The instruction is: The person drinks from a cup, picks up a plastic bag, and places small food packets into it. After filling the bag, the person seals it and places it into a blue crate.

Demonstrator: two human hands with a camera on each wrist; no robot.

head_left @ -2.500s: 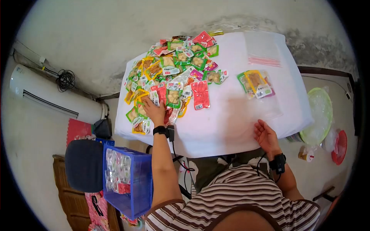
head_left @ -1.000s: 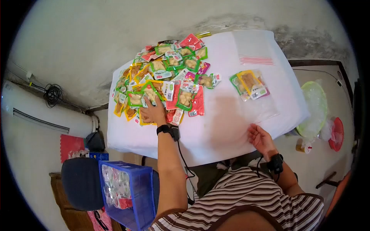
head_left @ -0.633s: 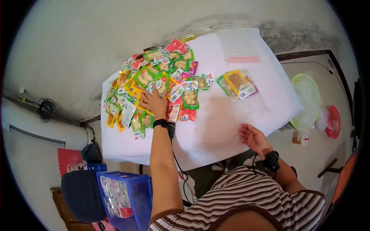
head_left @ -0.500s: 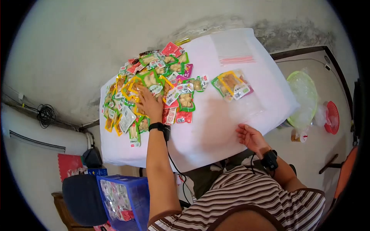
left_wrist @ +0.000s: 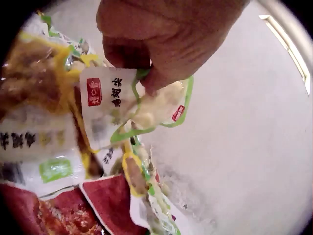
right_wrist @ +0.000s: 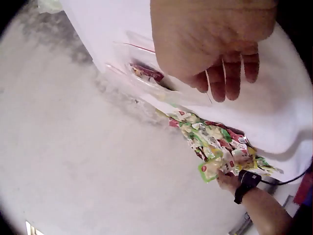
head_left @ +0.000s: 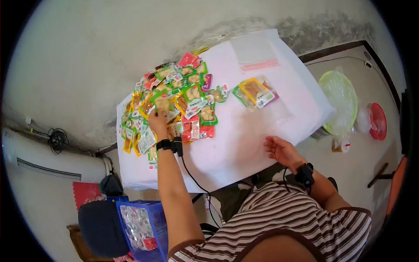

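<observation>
My left hand (head_left: 158, 123) pinches a green-edged vacuum snack packet (head_left: 163, 103) with pale pieces inside, lifted over the pile. In the left wrist view, thumb and fingers grip that packet by its upper edge, near its white printed label. Around it spreads a heap of snack packets (head_left: 207, 114) with green, yellow and red edges. My right hand (head_left: 281, 150) hovers palm-up near the table's front edge, fingers relaxed and holding nothing. Beyond it lies a clear zip bag (head_left: 283, 114) with several packets at its top; a yellow-edged packet (head_left: 255, 91) is uppermost.
A stack of flat clear bags with pink seals (head_left: 255, 50) lies at the back of the white-covered table (head_left: 235, 153). Left below stands a blue crate (head_left: 159, 222) of filled bags beside a dark chair (head_left: 102, 227). Green (head_left: 354, 105) and red (head_left: 383, 122) baskets stand right.
My left hand moved over the heap, shifting packets, and now holds a green-edged packet lifted from it. The right hand stays in much the same place while the head view has turned.
</observation>
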